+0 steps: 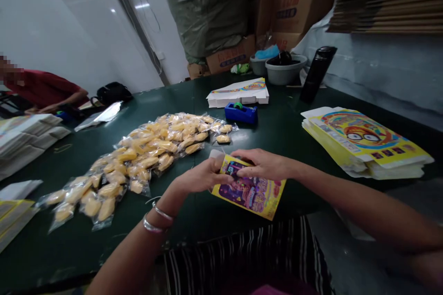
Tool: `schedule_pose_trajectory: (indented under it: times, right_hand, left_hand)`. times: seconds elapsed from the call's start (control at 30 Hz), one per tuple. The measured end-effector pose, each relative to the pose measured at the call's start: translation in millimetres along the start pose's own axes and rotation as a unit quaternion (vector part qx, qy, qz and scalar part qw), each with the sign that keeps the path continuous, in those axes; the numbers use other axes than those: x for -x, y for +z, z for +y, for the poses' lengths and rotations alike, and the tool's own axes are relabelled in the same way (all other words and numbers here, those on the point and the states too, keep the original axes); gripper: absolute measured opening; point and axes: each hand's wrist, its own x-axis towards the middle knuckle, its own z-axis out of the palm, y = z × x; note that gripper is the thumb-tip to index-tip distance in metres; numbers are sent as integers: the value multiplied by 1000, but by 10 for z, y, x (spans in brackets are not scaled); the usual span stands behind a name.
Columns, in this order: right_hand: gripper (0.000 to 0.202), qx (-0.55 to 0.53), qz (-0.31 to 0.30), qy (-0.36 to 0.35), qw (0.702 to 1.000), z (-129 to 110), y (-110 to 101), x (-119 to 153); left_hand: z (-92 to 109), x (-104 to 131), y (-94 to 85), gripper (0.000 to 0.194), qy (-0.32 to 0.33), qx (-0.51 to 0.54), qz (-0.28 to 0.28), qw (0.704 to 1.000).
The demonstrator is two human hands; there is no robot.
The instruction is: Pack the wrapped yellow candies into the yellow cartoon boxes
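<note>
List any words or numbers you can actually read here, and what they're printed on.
"108", roughly: red print on the cardboard carton at the back, blurred, so uncertain.
Yellow box held in both hands: colourful print, too blurred to read.
Stack of flat yellow boxes: cartoon eyes, lettering too small.
Lower carton: unreadable.

A single head-worn camera looks forward and down, close over the dark green table (284,133).

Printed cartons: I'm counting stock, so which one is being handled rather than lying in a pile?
The small yellow carton held by both hands, left hand and right hand, at the table's near edge.
</note>
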Motion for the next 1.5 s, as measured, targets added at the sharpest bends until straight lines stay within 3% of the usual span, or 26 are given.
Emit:
schedule_pose_trajectory:
  times: [0.03,0.07,0.13,0.17,0.2,0.23,0.3,0.4,0.53,0.67,0.8,0.9,1.0,1.07,1.17,1.27,1.4,1.5]
  right_hand:
    - [49,-69,1,-7,998,-4,-7,-54]
    - [52,-135,20,-8,991,3,20,-93]
    - [67,-251,95,14,963,38,165,-122]
    - [76,-296,131,25,946,57,274,-117]
    - [82,-333,158,29,929,71,396,-103]
    - [85,-359,181,29,915,77,525,-81]
    - [83,-387,212,20,897,53,774,-16]
    - [70,-399,212,13,892,-47,1054,156]
    - [57,-429,146,48,890,-141,1243,533]
    - [41,-438,100,86,889,-142,1330,862]
    - [8,-316,188,59,928,-169,1320,924]
    - [12,-184,253,11,950,-222,1292,878]
    - [6,-167,272,11,948,-254,1288,864]
    - [17,-174,257,20,950,-251,1280,880]
    - [7,-172,196,4,965,-239,1240,919]
    - [20,-272,164,20,948,-258,1206,954]
    - [15,-357,142,74,920,-340,1217,973]
    - [11,-327,128,91,932,-402,1200,933]
  left_hand:
    - [61,74,-22,24,37,-52,37,997]
    - [89,152,-34,23,81,-93,115,986]
    - [35,301,-14,27,160,-100,340,921]
    - [-43,362,25,34,175,-65,429,884]
    - [-144,409,87,44,175,-15,477,861]
    - [-260,445,169,55,165,45,480,860]
    - [-489,494,380,73,145,147,428,880]
    - [-743,608,733,84,142,211,419,872]
    - [-969,906,1120,64,97,209,407,884]
    - [-1177,1155,1363,45,48,185,395,898]
    - [-1261,1201,1414,25,27,100,444,890]
    - [-1244,1170,1389,17,20,97,470,877]
    - [-1214,1145,1387,15,41,165,461,871]
    - [-1198,1146,1394,12,70,196,445,871]
    - [-1175,1183,1397,6,96,159,407,894]
    - [-1121,1223,1405,20,93,154,361,915]
    - [-982,1185,1444,21,63,164,396,901]
    - [-890,1129,1432,17,55,129,406,903]
